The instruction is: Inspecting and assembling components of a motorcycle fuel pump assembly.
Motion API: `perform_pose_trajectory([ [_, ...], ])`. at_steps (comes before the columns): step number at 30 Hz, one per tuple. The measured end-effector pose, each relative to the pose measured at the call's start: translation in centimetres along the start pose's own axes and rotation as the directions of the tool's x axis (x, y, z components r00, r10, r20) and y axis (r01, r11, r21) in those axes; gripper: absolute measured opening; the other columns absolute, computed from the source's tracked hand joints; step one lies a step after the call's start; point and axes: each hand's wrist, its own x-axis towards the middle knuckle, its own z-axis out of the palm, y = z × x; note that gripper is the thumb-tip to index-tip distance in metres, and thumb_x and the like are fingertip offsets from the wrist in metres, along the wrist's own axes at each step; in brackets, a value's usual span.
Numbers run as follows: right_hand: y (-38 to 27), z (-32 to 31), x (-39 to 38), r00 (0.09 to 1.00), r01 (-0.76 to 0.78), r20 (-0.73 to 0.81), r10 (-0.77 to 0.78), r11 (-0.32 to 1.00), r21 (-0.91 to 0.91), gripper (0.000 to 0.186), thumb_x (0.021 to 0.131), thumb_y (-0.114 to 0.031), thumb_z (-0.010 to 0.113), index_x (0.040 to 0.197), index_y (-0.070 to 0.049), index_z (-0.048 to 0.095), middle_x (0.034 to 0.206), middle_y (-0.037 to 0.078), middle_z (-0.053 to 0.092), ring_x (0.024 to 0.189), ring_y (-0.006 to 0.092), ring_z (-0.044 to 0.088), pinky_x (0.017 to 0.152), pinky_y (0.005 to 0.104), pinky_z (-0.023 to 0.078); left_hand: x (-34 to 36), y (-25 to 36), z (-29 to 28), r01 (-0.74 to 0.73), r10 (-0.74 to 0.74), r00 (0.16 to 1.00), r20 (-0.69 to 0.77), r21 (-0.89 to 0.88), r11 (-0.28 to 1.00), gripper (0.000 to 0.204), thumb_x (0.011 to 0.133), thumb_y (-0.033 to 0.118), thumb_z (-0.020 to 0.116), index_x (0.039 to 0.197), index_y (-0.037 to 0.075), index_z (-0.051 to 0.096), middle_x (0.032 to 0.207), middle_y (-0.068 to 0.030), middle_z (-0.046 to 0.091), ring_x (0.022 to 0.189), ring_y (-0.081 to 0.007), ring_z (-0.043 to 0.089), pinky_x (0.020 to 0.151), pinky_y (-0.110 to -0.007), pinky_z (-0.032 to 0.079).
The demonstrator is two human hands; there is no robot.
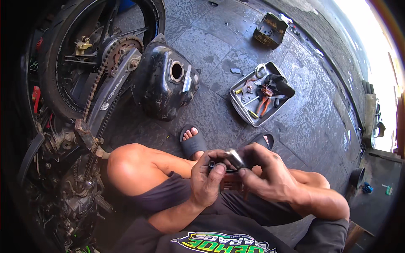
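Observation:
My left hand is closed around a small dark part with a reddish-brown lower section, held over my lap. My right hand grips a short, shiny metal cylinder at a slant between thumb and fingers, against the top of that part. The two hands are close together, and fingers hide much of both pieces.
A motorcycle's rear wheel and chain stand at left, beside a black fuel tank. Ahead lie a tray with pliers and tools, and a dirty open box. A black bowl sits at right.

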Motion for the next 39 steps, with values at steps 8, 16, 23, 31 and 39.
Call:
perform_pose_trajectory([
  [8,1.6,-0.8,-2.8,0.957,0.089,-0.217,0.191,0.522,0.848,0.047,0.089,-0.002,0.068,0.129,-0.002,0.044,0.109,0.014,0.063,0.11,0.0225,0.06,0.096,0.0406,0.051,1.5,-1.2,-2.1,0.172,-0.197,0.978,-0.073,-0.261,0.95,0.036,0.107,0.034,0.043,0.109,0.001,0.059,0.098,-0.0114,0.064,0.095,-0.0201,0.065,0.088,-0.035,0.057],
  [16,2.3,0.4,-5.0,0.936,0.246,-0.352,-0.011,0.736,0.63,0.044,0.081,0.0,0.081,0.113,0.0,0.05,0.115,0.022,0.067,0.113,0.0294,0.066,0.099,0.0403,0.053,2.2,-1.5,-1.2,0.302,-0.43,0.879,-0.205,-0.458,0.836,0.023,0.103,0.028,0.056,0.105,0.006,0.059,0.099,-0.0057,0.061,0.091,-0.0159,0.065,0.083,-0.033,0.055],
  [23,3.5,2.7,-5.1,0.909,0.219,-0.417,0.018,0.831,0.512,0.036,0.085,0.007,0.075,0.115,0.004,0.055,0.123,0.022,0.067,0.116,0.0232,0.065,0.1,0.0371,0.053,2.4,-2.1,-2.1,0.266,-0.393,0.895,-0.211,-0.455,0.85,0.03,0.104,0.039,0.055,0.109,0.01,0.057,0.107,-0.0124,0.066,0.095,-0.0264,0.07,0.078,-0.04,0.06],
  [31,4.1,2.5,-5.0,0.914,0.126,-0.354,0.196,0.694,0.709,0.036,0.09,0.003,0.072,0.121,0.007,0.053,0.13,0.025,0.062,0.12,0.0252,0.063,0.101,0.0364,0.053,3.1,-1.5,-2.3,0.048,-0.215,0.93,-0.297,-0.484,0.874,0.018,0.101,0.031,0.059,0.106,0.014,0.059,0.113,-0.003,0.062,0.112,-0.0231,0.066,0.076,-0.037,0.063],
  [39,4.9,2.4,-5.7,0.926,0.097,-0.225,0.304,0.384,0.918,0.035,0.086,-0.006,0.078,0.109,0.006,0.055,0.114,0.025,0.066,0.098,0.0319,0.072,0.083,0.0403,0.062,2.7,-1.7,-2.4,-0.049,-0.088,0.966,-0.243,-0.504,0.862,0.022,0.103,0.03,0.054,0.106,0.011,0.065,0.149,-0.0257,0.047,0.133,-0.0308,0.054,0.105,-0.045,0.053],
])
